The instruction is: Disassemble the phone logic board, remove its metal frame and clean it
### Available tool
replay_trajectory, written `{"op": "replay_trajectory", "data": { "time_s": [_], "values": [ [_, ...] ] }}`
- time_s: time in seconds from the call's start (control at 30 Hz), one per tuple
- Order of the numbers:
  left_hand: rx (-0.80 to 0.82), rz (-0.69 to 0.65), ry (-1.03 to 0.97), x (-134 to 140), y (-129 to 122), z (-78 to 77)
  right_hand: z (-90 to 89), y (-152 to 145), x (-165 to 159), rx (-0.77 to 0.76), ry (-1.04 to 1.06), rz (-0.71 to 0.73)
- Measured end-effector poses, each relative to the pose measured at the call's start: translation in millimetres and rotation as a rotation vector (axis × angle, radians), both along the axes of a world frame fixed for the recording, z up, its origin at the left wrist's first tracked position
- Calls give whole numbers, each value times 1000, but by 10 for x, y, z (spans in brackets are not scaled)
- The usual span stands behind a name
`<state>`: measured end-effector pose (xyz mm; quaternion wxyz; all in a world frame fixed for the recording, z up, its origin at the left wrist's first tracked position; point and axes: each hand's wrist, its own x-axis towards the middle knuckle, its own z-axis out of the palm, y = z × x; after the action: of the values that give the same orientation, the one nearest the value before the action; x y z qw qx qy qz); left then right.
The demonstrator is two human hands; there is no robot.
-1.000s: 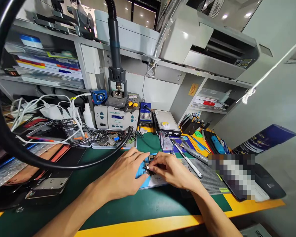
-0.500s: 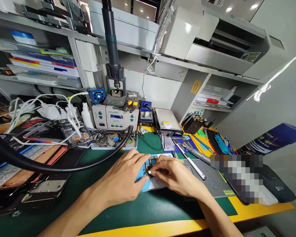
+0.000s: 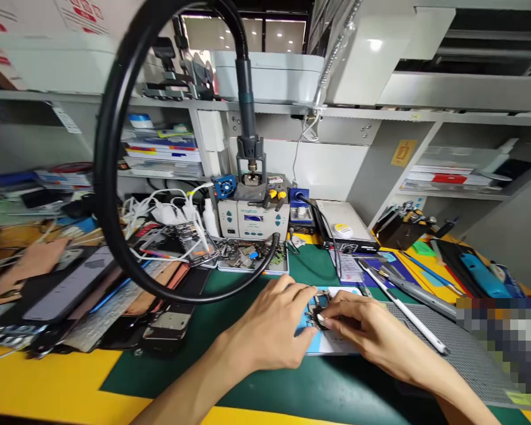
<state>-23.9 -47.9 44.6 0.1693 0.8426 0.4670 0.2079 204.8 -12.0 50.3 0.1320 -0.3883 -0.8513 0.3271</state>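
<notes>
A small circuit board [image 3: 315,306] lies on a blue-and-white pad [image 3: 336,347] on the green mat, partly covered by my fingers. My left hand [image 3: 277,323] curves around its left side, with thumb and fingers gripping the board's edges. Over the board's right part is my right hand [image 3: 367,324], its thumb and fingertips pinched on a small white piece [image 3: 321,319]. This piece touches or nearly touches the board; its kind is too small to make out.
A black hose [image 3: 115,230] loops from the hot-air station [image 3: 254,219] to the left of my hands. Behind them is a tray [image 3: 252,270] of board scraps. Stacked phone parts [image 3: 92,295] lie left; a white pen-like tool [image 3: 407,310] lies right.
The view has swung left, so the whole scene sits further right and more of the left bench shows. Both hands keep nearly the same pose at the board.
</notes>
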Motion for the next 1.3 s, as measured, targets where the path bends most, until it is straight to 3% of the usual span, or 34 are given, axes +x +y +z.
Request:
{"op": "replay_trajectory", "data": {
  "time_s": [0.87,1.1,1.3],
  "values": [
    [43,-27,20,-43,-13,49,-155,73,44,127,-50,27],
    [81,-31,54,-55,-12,55,-201,88,30,84,-19,54],
    [91,-42,60,-58,-7,51,-158,59,-13,56,-114,48]
  ]
}}
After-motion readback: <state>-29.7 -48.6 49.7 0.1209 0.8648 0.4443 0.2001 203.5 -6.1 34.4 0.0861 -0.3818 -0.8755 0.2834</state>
